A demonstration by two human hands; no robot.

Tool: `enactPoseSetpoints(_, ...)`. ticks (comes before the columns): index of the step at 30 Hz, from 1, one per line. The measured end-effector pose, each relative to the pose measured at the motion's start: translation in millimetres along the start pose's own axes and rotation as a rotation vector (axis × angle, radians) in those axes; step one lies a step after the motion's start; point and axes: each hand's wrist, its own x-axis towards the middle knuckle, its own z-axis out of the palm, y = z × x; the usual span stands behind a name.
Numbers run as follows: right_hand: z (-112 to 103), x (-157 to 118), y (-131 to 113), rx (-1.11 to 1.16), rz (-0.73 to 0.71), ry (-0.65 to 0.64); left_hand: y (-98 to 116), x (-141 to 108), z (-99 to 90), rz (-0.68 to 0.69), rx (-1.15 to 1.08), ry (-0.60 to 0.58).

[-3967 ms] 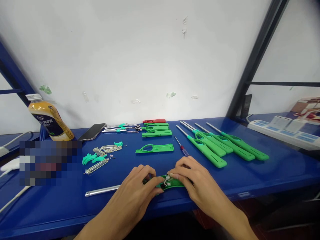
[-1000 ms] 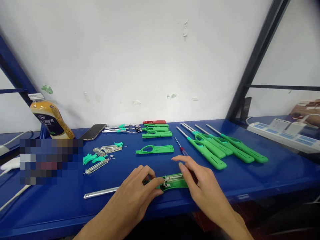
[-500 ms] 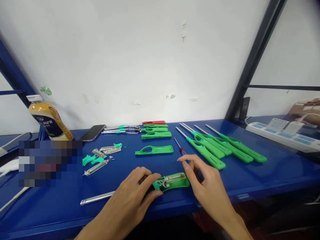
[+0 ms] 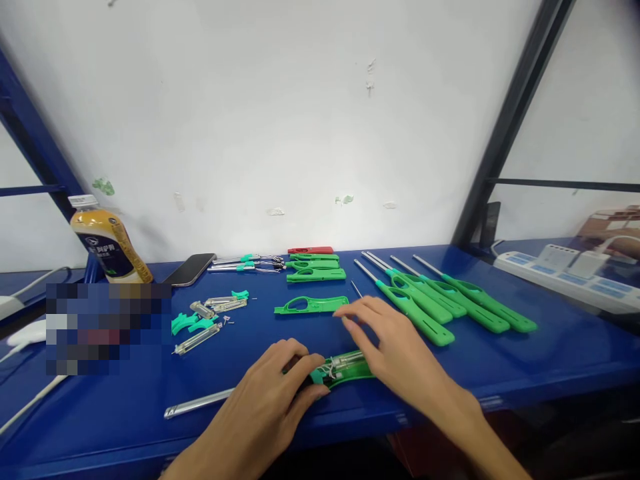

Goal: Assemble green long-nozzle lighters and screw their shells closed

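Note:
A half-assembled green long-reach lighter [image 4: 353,372] lies near the table's front edge. Its open shell shows a clear fuel tank [image 4: 349,360], white wires and a teal trigger [image 4: 317,375], and a metal tube [image 4: 197,403] sticks out to the left. Closed around its middle is my left hand [image 4: 277,390], thumb and fingers at the trigger. My right hand [image 4: 387,340] hovers over the shell's right end, thumb and index finger apart, holding nothing. Its fingertips are close to the right end of a loose green shell half [image 4: 313,305]. The hand hides most of a screwdriver [image 4: 356,289].
Several assembled green lighters [image 4: 425,320] lie at right. Shell halves [image 4: 316,275], one red [image 4: 310,251], and metal tubes with wires [image 4: 245,266] lie at the back. Loose tanks [image 4: 197,338] and teal triggers are at left, by a phone [image 4: 191,269] and a bottle [image 4: 111,247].
My right hand has moved left and slightly up, towards the loose green shell half, and now covers the screwdriver's handle. My left hand keeps its grip on the lighter. The view has shifted slightly.

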Motion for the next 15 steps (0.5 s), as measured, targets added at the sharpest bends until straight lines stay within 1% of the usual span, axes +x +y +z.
enactPoseSetpoints(1, 0, 10, 3, -0.106, -0.063, -0.076, 0, 0, 0.0, 0.002, 0.006, 0.013)
enactPoseSetpoints(4, 0, 35, 10, -0.209, -0.153, -0.193, 0, 0, 0.0, 0.009, 0.028, 0.027)
enactPoseSetpoints(9, 6, 52, 10, -0.333, -0.271, -0.359, 1, 0, -1.9, 0.018, 0.059, 0.016)
enactPoseSetpoints(12, 6, 57, 8, -0.377, -0.301, -0.407, 4, 0, -5.1, 0.018, 0.044, 0.004)
enactPoseSetpoints(15, 0, 59, 7, -0.386, -0.302, -0.398, 5, -2, -7.5, 0.003, 0.016, 0.018)
